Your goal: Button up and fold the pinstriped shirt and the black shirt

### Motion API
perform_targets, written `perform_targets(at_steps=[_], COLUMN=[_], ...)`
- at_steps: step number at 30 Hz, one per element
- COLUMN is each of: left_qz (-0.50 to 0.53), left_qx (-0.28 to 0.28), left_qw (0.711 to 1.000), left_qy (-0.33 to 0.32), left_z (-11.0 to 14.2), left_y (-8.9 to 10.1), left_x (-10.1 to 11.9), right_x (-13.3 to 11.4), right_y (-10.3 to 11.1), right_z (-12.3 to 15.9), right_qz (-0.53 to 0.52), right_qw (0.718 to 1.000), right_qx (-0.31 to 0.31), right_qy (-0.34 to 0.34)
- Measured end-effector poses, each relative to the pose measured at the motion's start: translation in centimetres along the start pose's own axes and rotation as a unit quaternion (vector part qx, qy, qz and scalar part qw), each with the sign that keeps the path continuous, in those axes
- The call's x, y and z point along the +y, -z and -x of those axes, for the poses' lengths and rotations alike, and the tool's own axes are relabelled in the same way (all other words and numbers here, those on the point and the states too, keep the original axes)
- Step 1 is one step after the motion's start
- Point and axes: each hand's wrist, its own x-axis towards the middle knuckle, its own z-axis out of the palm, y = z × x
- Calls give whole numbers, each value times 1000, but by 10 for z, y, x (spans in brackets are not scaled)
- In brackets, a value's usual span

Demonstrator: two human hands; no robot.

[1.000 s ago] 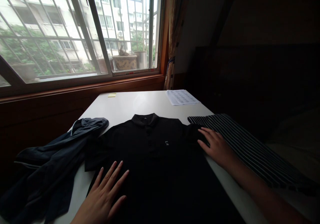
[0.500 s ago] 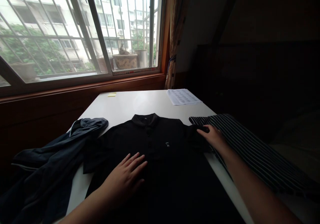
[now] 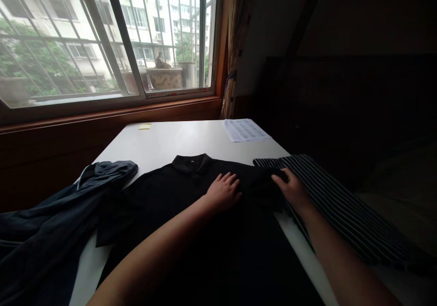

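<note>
A black polo shirt point(image 3: 184, 233) lies spread front up on the white table point(image 3: 164, 137), its collar toward the window. My left hand point(image 3: 224, 191) rests flat on the chest near the right-hand shoulder, fingers stretched out, and covers the small logo. At the sleeve on the right, my right hand point(image 3: 290, 187) pinches the cloth near its outer edge between thumb and fingers. Beside that hand lies a dark striped garment point(image 3: 327, 196), partly under the sleeve.
A crumpled blue-grey garment point(image 3: 64, 219) hangs over the table's left side. Toward the far edge are printed papers point(image 3: 246, 130) and a yellow sticky note point(image 3: 145, 126). A barred window point(image 3: 102, 42) and a tied curtain point(image 3: 232, 69) stand behind the table.
My left hand has slid up and right across the shirt to the chest. My right hand has closed on the sleeve, which now lies straighter. The view has shifted slightly.
</note>
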Motion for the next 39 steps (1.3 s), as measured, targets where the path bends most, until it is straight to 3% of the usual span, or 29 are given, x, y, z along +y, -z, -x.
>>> perform_targets(at_steps=[4, 10, 19, 25, 28, 30, 34, 39], left_qz=[-6, -8, -2, 24, 50, 70, 123, 201], left_qx=[32, 44, 35, 35, 35, 44, 51, -8], left_qw=[999, 997, 996, 996, 994, 989, 976, 966], left_qy=[26, 60, 80, 73, 92, 124, 174, 162], left_z=[-21, -27, -40, -43, -47, -50, -53, -39], left_y=[-12, -18, -18, -10, -6, -3, 8, 34], left_x=[-7, -19, -23, -33, -41, -47, -52, -44], right_x=[-9, -31, -73, -93, -98, -99, -87, -61], right_y=[2, 2, -17, -34, -36, -33, -24, -9], right_z=[5, 13, 34, 49, 53, 53, 42, 23], right_qz=[-57, -76, -172, -192, -209, -221, -191, -101], right_qw=[998, 997, 983, 962, 930, 916, 952, 988], right_qx=[4, 0, -70, -191, -291, -325, -229, -112], right_qy=[3, 20, -1, 43, 75, 84, 68, 29])
